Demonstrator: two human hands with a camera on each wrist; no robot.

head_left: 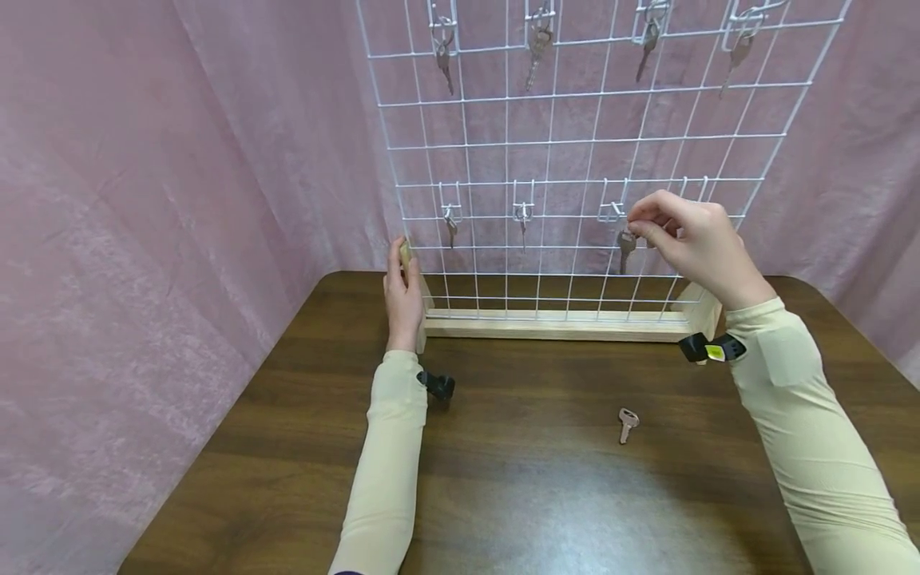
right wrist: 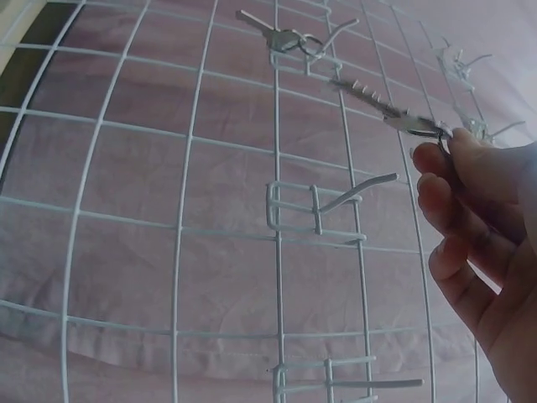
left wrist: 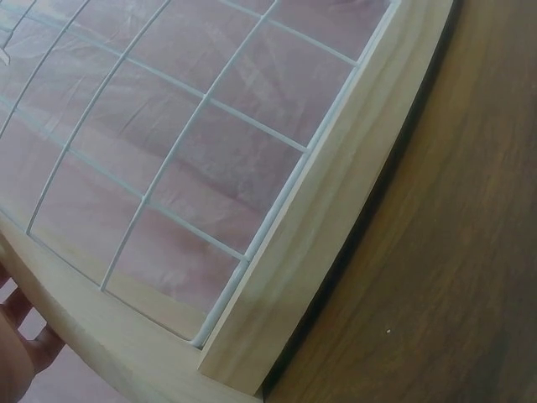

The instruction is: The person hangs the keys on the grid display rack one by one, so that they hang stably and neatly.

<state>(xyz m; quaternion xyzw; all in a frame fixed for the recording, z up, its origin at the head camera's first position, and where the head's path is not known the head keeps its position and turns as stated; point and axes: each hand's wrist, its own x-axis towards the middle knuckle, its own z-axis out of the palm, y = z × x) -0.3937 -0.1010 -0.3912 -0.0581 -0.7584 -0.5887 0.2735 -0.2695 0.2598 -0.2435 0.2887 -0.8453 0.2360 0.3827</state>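
My right hand (head_left: 693, 235) pinches a key (head_left: 627, 251) by its ring between thumb and fingertips. The right wrist view shows the key (right wrist: 390, 113) pointing left, apart from the bare hook (right wrist: 361, 191) below it. In the head view the key hangs just under a hook (head_left: 614, 210) on the lower row of the white wire grid (head_left: 549, 144). My left hand (head_left: 404, 307) grips the wooden side piece (head_left: 406, 254) of the stand at the grid's left edge; the left wrist view catches only some fingers (left wrist: 42, 348). A loose key (head_left: 628, 425) lies on the table.
Keys hang from the top-row hooks, among them one key (head_left: 539, 48). Two more keys, such as the left one (head_left: 451, 228), hang on the lower row. The stand's wooden base (head_left: 553, 326) rests on the brown table (head_left: 503, 447). Pink cloth (head_left: 180, 200) surrounds it.
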